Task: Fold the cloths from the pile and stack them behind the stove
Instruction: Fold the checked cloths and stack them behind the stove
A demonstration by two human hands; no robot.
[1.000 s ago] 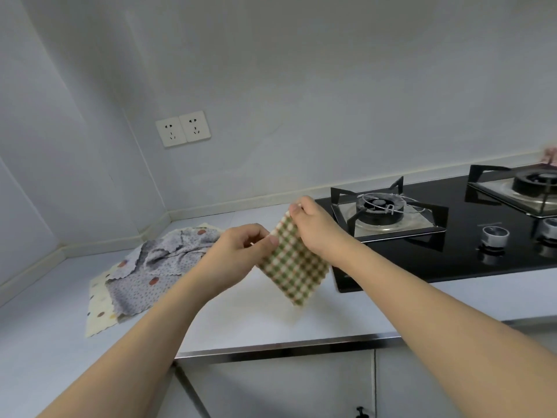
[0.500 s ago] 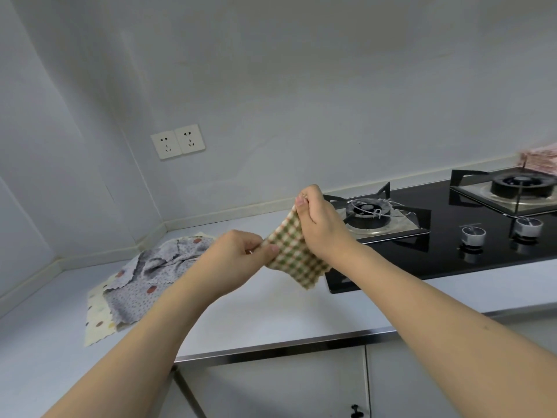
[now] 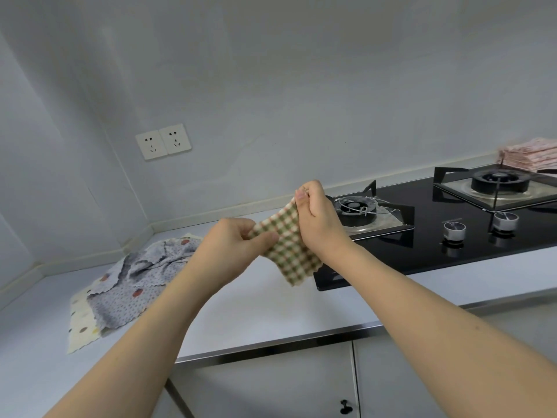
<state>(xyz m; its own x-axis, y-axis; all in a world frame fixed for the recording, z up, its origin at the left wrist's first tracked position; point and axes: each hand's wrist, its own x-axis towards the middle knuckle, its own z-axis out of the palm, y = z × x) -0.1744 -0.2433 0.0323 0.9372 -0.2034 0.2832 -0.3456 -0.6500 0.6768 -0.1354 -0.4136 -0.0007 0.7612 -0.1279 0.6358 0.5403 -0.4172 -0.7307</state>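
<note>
Green-and-cream checked cloth [image 3: 287, 242]; grey dotted cloth [image 3: 141, 282] over a cream spotted one [image 3: 80, 330]; pink patterned stack [image 3: 530, 158]; glossy black stove [image 3: 422, 236]; pale grey desk [image 3: 271, 312].

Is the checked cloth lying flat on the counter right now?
No: the checked cloth hangs in the air above the counter, pinched by the left hand and the right hand.

Counted: two hands [image 3: 235, 245] [image 3: 316, 218], one checked cloth [image 3: 286, 248], two loose cloths [image 3: 144, 285] [image 3: 80, 330], one folded stack [image 3: 530, 158], two burners [image 3: 357, 211] [image 3: 500, 182], two knobs [image 3: 454, 230] [image 3: 505, 221], two wall sockets [image 3: 150, 144] [image 3: 175, 139].
</note>
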